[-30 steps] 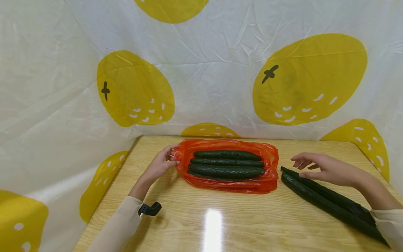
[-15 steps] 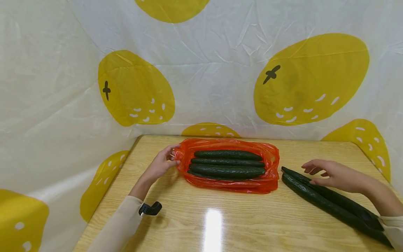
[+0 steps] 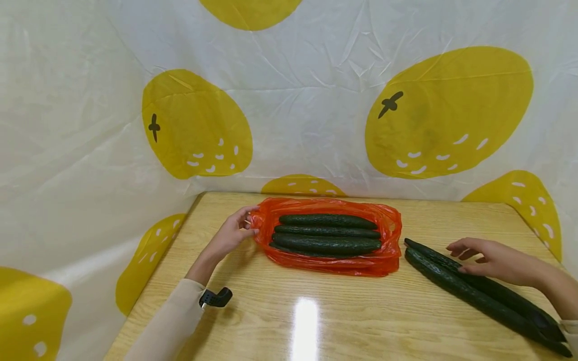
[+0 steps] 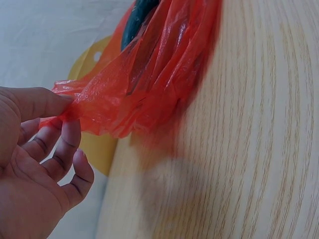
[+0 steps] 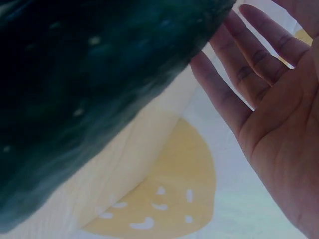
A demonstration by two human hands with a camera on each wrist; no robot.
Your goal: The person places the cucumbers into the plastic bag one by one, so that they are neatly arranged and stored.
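Observation:
My left hand (image 3: 229, 234) pinches the gathered left end of a thin red plastic bag (image 3: 322, 264). In the left wrist view, thumb and forefinger hold the crumpled plastic (image 4: 119, 99); the other fingers are loosely bent. Several dark green cucumbers (image 3: 327, 244) lie side by side in the bag, seen through its open top. Two more long cucumbers (image 3: 469, 292) lie slantwise on the table at right. Just over them hovers my right hand (image 3: 501, 261), fingers relaxed and holding nothing. A blurred cucumber (image 5: 99, 89) fills much of the right wrist view; fingertip contact is unclear.
The wooden table (image 3: 253, 311) ends at the back and left against a pale curtain (image 3: 307, 135) with yellow fruit prints. A black strap device (image 3: 215, 298) sticks out from the left wrist. A bright light reflection lies on the near tabletop.
My right hand has drawn back toward the near right, along the two loose cucumbers. The left hand keeps its grip on the bag, which stays in place.

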